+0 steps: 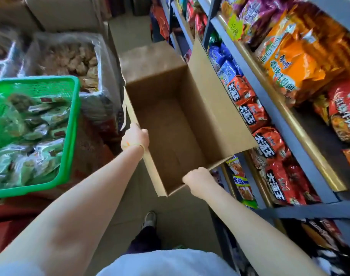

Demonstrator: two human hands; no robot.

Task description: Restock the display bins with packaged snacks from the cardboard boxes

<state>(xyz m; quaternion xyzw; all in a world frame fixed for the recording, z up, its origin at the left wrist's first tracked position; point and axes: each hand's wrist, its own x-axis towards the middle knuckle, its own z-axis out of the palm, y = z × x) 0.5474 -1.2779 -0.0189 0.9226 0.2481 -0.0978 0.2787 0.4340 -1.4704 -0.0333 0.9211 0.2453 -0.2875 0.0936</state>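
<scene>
Head cam looking down from where I'm watching: far left is a green basket (69,124) full of green-wrapped snack packs (37,136), and just behind it a clear plastic bag of brownish snacks (74,58), kinda blurry so I can't read anything on it. More brown cartons (60,10) are stacked up at the back left. Moving over, the left hand (135,138) is clamped on the left wall of an open cardboard box (170,124), fingers curled over the rim, with a yellowish band on the wrist. That box is held up in the aisle between the basket and the shelves, flaps open, and from what I can see the inside is bare cardboard. Right hand (198,181) is gripping the near right corner of the box, knuckles up. Below, a shoe (149,219) on the floor (182,222). Over on the right, the metal shelves (285,120) run along the aisle, packed with blue packets (224,62), red-orange noodle bags (249,108) and big orange bags (301,54) higher up.
</scene>
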